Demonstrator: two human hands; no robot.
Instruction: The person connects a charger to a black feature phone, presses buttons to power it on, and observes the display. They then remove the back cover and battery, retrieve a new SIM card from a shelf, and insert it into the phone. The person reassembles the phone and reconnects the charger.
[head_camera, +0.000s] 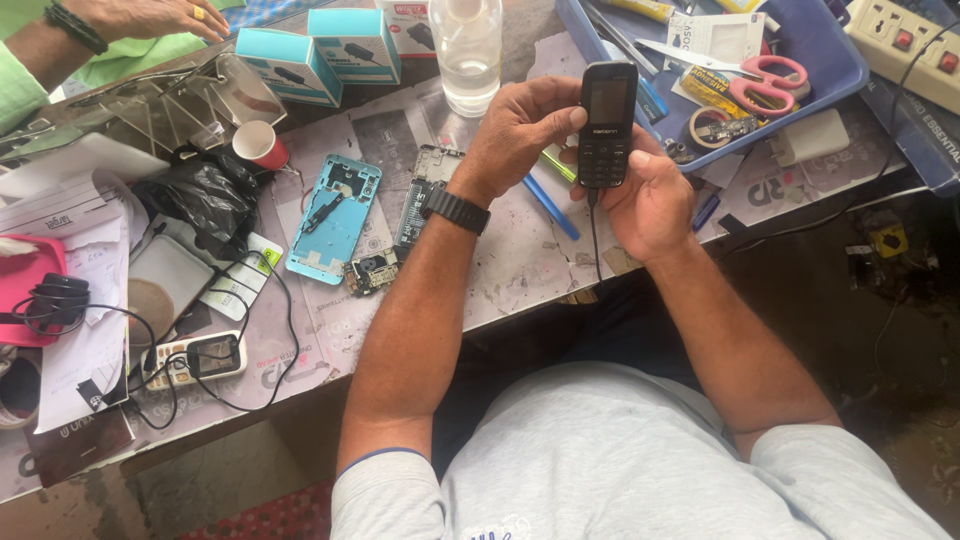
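One light-blue phone shell (334, 216) at 9 o'clock of left hand (517, 130). One black keypad phone (606, 124), upright above bench edge: pinched by left fingers, cradled in curled right hand (648, 195). One pair of pink scissors (760, 80) at 2 o'clock.

Two teal cardboard boxes (288, 65) (355, 44), one black keypad phone (606, 124) and one pair of pink-handled scissors (765, 82) are counted.

bottle (470, 50) blocks fwd | tray (840, 70) rt | mat (520, 260) free
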